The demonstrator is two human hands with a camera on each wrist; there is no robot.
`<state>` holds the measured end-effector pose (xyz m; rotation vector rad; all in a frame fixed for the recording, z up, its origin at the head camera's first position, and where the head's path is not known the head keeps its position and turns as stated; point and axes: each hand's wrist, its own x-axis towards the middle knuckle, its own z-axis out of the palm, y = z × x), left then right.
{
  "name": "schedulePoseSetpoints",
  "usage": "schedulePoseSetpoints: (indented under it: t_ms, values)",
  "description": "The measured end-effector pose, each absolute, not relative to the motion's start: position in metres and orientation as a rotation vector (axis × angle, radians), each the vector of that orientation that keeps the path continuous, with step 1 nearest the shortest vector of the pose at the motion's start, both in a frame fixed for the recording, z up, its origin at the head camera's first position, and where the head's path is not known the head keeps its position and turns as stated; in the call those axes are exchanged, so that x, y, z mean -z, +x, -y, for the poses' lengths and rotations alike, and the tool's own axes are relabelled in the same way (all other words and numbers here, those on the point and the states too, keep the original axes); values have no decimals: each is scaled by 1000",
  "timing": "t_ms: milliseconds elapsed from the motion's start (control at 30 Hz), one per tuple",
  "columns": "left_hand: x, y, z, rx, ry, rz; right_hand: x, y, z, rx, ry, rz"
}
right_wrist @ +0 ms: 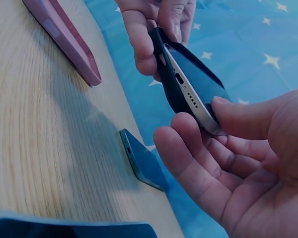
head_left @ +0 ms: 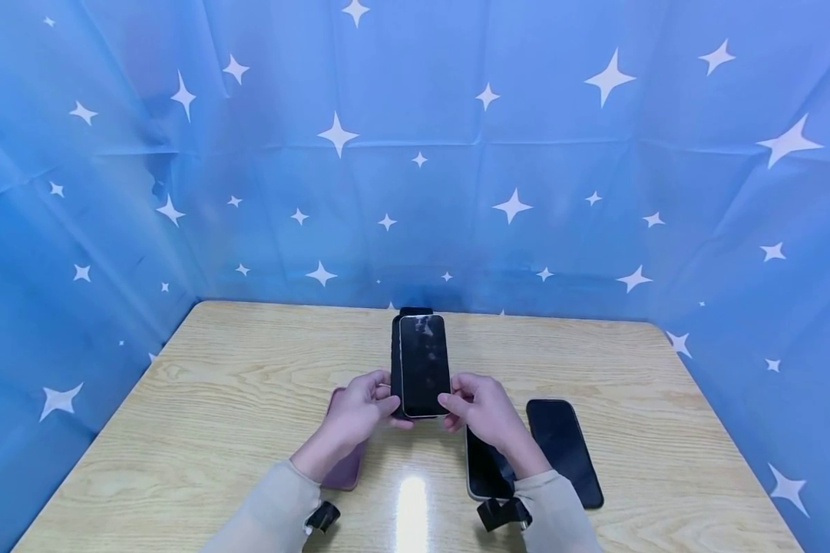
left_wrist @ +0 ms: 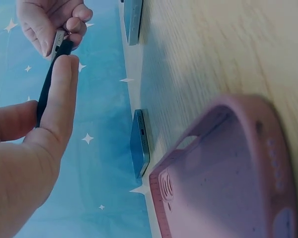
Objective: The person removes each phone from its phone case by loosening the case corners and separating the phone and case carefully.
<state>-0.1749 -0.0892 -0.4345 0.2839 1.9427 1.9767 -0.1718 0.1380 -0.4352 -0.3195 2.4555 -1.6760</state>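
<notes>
Black case (head_left: 396, 357): left hand (head_left: 362, 403) is gripping its edge, right hand (head_left: 482, 405) is pinching the phone (head_left: 424, 365) over it, probably steadying both.

Head pic fairly bright, w/ white glare on table (head_left: 249, 353), low ctr. Wrist pics dimmer, w/ soft tabletop shadows.

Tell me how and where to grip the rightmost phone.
Pinch the rightmost phone across its two long edges, near the far end, coming from above and its right. It lies flat on the table and is thin, so those edges likely offer the best hold. In the head view the right sleeve covers part of its left edge; the right edge shows clear.
</notes>
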Motion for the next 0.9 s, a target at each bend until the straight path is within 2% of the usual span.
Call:
schedulePoseSetpoints:
  t_ms: [900]
  values:
    - [434, -174, 97, -1985, 252, -1940, 441, -174, -161, 1824, -225, -2314]
